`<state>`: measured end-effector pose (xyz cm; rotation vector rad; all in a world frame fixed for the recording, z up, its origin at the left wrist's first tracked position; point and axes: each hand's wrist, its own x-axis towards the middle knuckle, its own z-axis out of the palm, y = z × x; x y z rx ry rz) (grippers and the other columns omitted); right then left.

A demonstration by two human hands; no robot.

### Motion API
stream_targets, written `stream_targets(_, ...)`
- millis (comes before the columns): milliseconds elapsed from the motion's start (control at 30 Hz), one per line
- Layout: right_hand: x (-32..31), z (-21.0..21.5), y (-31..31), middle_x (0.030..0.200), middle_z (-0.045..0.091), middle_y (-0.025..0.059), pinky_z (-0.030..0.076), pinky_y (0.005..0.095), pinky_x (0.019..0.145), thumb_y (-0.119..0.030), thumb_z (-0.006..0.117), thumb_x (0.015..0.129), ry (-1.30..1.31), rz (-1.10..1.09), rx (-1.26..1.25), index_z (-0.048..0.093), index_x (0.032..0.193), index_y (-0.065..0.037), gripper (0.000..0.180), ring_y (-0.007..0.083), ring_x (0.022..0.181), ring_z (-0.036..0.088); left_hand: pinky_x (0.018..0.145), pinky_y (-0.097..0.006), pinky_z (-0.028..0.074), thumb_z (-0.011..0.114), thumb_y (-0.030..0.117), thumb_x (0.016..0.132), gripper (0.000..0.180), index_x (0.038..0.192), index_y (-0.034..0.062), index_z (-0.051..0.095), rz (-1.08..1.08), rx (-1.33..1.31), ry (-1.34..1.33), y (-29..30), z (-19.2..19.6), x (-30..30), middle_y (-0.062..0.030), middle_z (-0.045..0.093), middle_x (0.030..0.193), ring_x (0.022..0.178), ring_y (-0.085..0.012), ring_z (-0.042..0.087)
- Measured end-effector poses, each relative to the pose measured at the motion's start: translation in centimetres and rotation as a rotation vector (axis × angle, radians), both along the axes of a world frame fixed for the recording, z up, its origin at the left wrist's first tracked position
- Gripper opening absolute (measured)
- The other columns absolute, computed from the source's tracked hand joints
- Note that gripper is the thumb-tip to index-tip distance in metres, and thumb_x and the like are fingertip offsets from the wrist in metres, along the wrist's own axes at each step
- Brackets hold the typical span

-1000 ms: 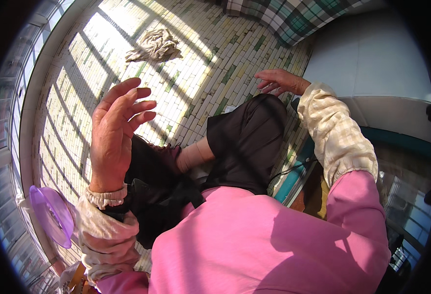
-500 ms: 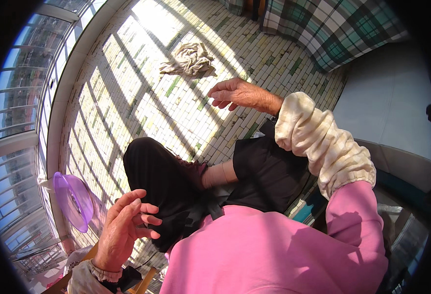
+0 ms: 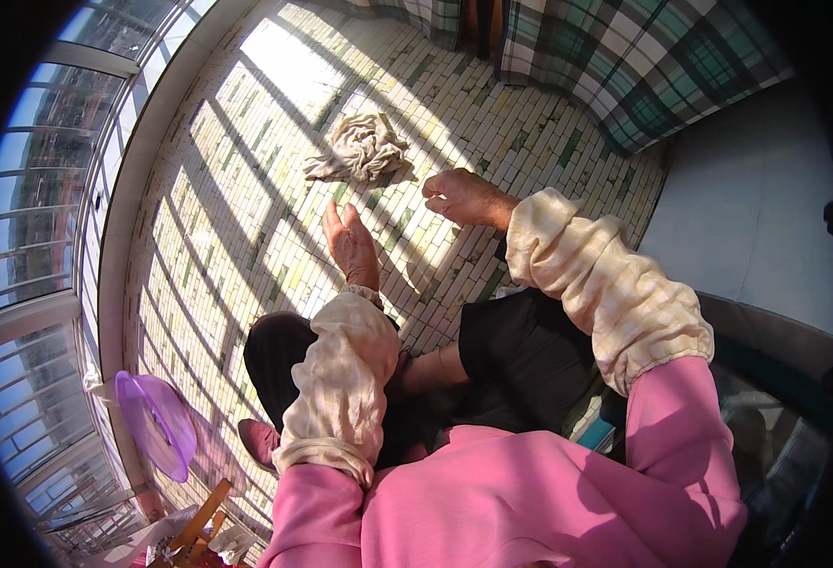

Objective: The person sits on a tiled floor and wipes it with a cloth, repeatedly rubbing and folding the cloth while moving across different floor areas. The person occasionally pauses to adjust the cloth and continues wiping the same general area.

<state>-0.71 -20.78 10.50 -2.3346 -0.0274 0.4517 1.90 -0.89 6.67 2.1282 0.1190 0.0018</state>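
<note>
On the tiled floor ahead of me lies a crumpled beige cloth [image 3: 371, 150], bunched up in the sunlight. My left hand [image 3: 352, 248] is just on the near side of it, fingers stretched out, holding nothing. Closer to the cloth's right side is my right hand [image 3: 469, 197]. Its fingers are loosely bent, with a small gap between the thumb side and the fingers, and I see nothing in it. Neither hand touches the cloth. Patterned cream sleeve covers [image 3: 341, 369] wrap both forearms, over pink sleeves.
A purple plastic basin [image 3: 156, 426] leans by the window wall at the left. Green-and-white plaid fabric [image 3: 625, 66] hangs at the far right, beside a pale grey panel [image 3: 743, 208]. My bent legs in black trousers [image 3: 521, 350] are below my arms. Wooden pieces [image 3: 199, 525] stand at lower left.
My left hand has swung forward from the lower left, over my knee, toward the cloth. My right hand has shifted slightly right and down in view, its fingers more bent. The cloth appears lower in view.
</note>
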Motion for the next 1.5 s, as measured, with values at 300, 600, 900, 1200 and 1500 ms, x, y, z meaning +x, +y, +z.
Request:
stream_targets(300, 6.9, -1.7, 1.0, 0.133, 0.041, 0.0153, 0.041, 0.0359, 0.097, -0.002, 0.057, 0.076, -0.444, 0.051, -0.118, 0.048, 0.122, -0.006, 0.046, 0.0306, 0.117, 0.048, 0.111, -0.043, 0.013, 0.041, 0.033, 0.093, 0.057, 0.138, -0.0002, 0.031, 0.063, 0.694, -0.186, 1.2, -8.0, -0.9, -0.0174, 0.025, 0.146, 0.137, -0.0294, 0.018)
stream_targets(600, 9.8, -5.5, 7.7, 0.126, 0.043, 0.0111, 0.033, 0.0474, 0.094, -0.030, 0.066, 0.072, -0.300, 0.227, -0.265, 0.049, 0.124, -0.013, 0.058, 0.0271, 0.115, 0.043, 0.111, -0.044, 0.014, 0.041, 0.033, 0.093, 0.057, 0.138, 0.0006, 0.029, 0.053, 0.762, -0.033, 0.5, -6.4, -0.6, -0.0159, 0.023, 0.147, 0.138, -0.0273, 0.017)
stream_targets(900, 13.7, -6.6, -4.8, 0.110, 0.052, 0.0015, 0.032, 0.0449, 0.088, -0.018, 0.059, 0.080, -0.528, -0.136, -0.767, 0.062, 0.103, -0.016, 0.023, 0.0193, 0.108, 0.046, 0.112, -0.042, 0.010, 0.038, 0.034, 0.093, 0.059, 0.140, 0.0007, 0.025, 0.041, 0.762, 0.002, 0.4, -5.8, -0.6, -0.0161, 0.019, 0.148, 0.138, -0.0270, 0.014)
stream_targets(1200, 10.5, -7.6, -8.8, 0.096, 0.055, 0.0056, 0.049, 0.0406, 0.072, -0.009, 0.062, 0.073, -0.525, -0.331, -0.772, 0.061, 0.104, -0.018, 0.032, 0.0303, 0.089, 0.051, 0.112, -0.043, 0.009, 0.040, 0.035, 0.093, 0.061, 0.140, 0.0002, 0.025, 0.043, 0.734, -0.024, 0.5, -6.2, -0.7, -0.0172, 0.020, 0.148, 0.139, -0.0282, 0.013)
stream_targets(1500, -4.2, -4.5, 5.9, 0.101, 0.056, 0.0089, 0.054, 0.0342, 0.067, -0.011, 0.056, 0.075, -0.338, 0.205, -0.424, 0.057, 0.102, -0.008, 0.027, 0.0252, 0.098, 0.056, 0.110, -0.042, 0.016, 0.042, 0.038, 0.092, 0.059, 0.138, 0.0023, 0.031, 0.055, 0.797, -0.134, 1.1, -7.4, -0.5, -0.0143, 0.027, 0.145, 0.136, -0.0268, 0.020)
